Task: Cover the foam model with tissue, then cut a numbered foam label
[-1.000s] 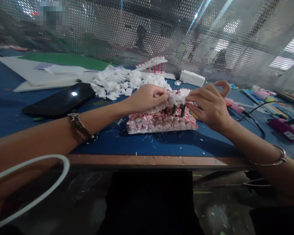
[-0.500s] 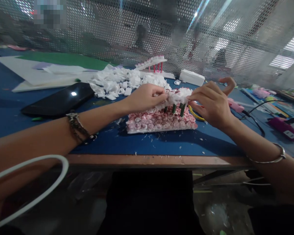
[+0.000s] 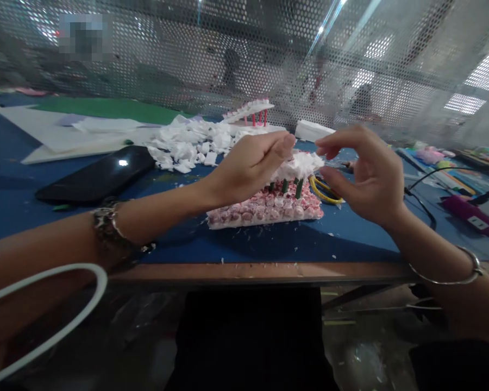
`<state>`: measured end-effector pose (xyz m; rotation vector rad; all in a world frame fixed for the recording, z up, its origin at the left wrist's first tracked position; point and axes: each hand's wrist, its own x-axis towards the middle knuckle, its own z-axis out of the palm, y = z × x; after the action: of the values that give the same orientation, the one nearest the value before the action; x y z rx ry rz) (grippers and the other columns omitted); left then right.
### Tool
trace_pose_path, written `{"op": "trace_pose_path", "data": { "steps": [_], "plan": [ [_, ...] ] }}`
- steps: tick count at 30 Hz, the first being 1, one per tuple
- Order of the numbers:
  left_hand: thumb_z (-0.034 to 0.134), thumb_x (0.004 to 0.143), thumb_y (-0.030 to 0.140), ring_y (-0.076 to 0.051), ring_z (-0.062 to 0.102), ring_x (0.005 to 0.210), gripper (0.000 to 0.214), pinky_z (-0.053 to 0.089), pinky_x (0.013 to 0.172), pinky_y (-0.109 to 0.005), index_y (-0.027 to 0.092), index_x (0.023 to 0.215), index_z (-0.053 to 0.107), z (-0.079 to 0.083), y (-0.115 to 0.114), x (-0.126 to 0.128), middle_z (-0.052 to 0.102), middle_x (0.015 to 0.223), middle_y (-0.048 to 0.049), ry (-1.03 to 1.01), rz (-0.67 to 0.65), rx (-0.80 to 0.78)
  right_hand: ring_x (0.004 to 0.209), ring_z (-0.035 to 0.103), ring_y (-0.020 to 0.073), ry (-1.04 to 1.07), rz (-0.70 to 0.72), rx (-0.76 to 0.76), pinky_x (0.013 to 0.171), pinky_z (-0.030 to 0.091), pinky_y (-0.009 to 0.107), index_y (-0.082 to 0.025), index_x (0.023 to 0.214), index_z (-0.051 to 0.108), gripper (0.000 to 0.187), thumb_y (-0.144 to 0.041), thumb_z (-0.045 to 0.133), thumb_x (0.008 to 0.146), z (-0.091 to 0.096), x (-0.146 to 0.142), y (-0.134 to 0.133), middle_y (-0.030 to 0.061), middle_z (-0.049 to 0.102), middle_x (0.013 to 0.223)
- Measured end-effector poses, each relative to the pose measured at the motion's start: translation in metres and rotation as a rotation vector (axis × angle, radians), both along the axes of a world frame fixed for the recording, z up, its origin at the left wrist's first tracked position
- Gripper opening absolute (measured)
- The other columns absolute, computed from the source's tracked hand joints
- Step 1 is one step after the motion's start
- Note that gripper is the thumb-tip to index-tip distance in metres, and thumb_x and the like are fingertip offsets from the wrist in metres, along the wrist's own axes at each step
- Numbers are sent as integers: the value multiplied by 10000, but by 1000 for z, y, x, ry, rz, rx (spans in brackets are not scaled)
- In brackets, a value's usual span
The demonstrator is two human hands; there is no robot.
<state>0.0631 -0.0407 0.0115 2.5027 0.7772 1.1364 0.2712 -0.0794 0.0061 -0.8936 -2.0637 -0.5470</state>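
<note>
"Where is the white tufted piece (image 3: 303, 163)?"

"Between the two hands, raised on green posts (image 3: 299, 188) over a base of pink rosettes (image 3: 261, 213); the base partly sits under the left hand (image 3: 255, 165)."

"Does that hand have hold of it?"

"I can't tell. Its fingers lie together with the thumb alongside, in front of the piece's left end, hiding any contact."

"And the right hand (image 3: 370, 176)?"

"About half open, thumb and fingers parted in a curve, nothing visible in its grasp, the tips just beside the piece's right end."

"What's farther out?"

"A yellow ring (image 3: 326, 195) just below the right thumb. White scraps (image 3: 191, 144) beyond the left hand, a black glossy object (image 3: 100, 175) beyond that forearm. A white block (image 3: 313, 130) lies past the gap between the hands, a purple socket block (image 3: 470, 216) well right of the right hand."
</note>
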Motion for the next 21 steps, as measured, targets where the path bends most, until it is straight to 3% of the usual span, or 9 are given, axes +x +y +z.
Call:
{"op": "trace_pose_path", "data": {
  "steps": [4,11,13,17,21],
  "plan": [
    [255,933,361,-113,533,646,279,373,627,-258,199,762,403,5,-4,12,392,651,24,-7,-81,-66,925,630,231,16,-6,-73,827,518,410,-289,1120,614,250,-411,525,921,-3,-2,4,54,678,984],
    [283,951,308,-141,568,665,300,410,615,-267,199,710,425,17,-10,24,459,634,3,51,-54,5,841,626,209,135,-6,27,779,518,389,-251,890,633,191,-377,500,945,3,-8,0,61,686,898],
    [300,955,300,-136,565,656,322,410,636,-265,188,724,494,20,-10,24,466,615,10,106,-21,64,827,621,207,107,-40,25,782,512,390,-257,838,624,171,-339,513,939,6,-5,0,53,688,877],
    [293,983,339,-120,468,534,411,365,619,-283,163,804,619,28,-1,16,405,536,25,131,60,203,725,602,163,26,107,29,699,508,338,-235,751,591,118,-232,597,869,9,13,14,24,649,774],
    [312,995,386,-117,373,509,437,302,585,-283,132,939,663,25,21,2,382,506,29,236,299,279,727,595,154,-138,57,7,664,491,318,-211,772,612,98,-183,550,843,3,31,30,26,631,787]
  ]
}}
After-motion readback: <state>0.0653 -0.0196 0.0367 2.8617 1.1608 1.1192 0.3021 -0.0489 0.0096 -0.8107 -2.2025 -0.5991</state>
